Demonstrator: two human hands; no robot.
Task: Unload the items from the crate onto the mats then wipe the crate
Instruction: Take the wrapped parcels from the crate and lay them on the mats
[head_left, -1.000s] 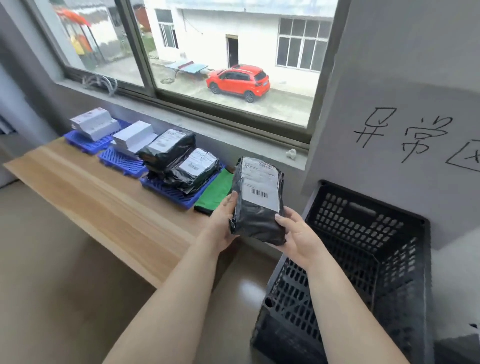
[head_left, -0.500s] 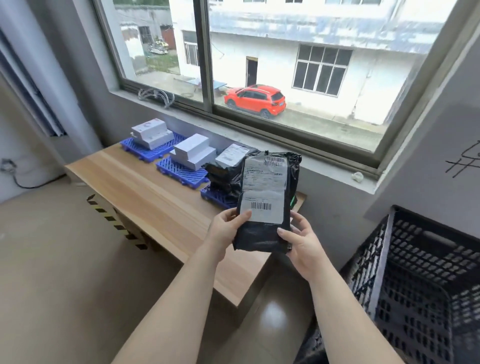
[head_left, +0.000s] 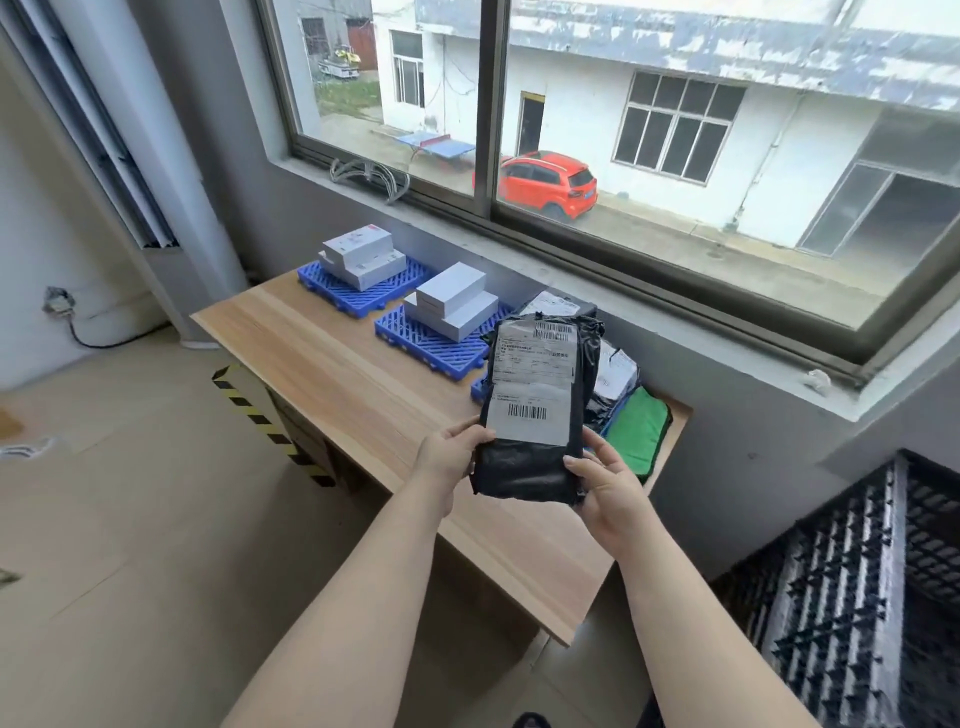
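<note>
I hold a black plastic parcel with white barcode labels upright over the wooden table. My left hand grips its lower left edge and my right hand grips its lower right edge. Behind it lie three blue mats: the far one and the middle one carry white boxes, and the near one is mostly hidden under black parcels. A green cloth lies at the table's right end. The black crate stands on the floor at the lower right.
A window sill runs along the wall behind the table. Yellow-black hazard tape marks a box under the table's left side. A cable and socket sit on the left wall. Tiled floor spreads out to the left.
My view swung left and away from the crate. The parcel rose and moved over the table toward the mats, both hands still gripping it.
</note>
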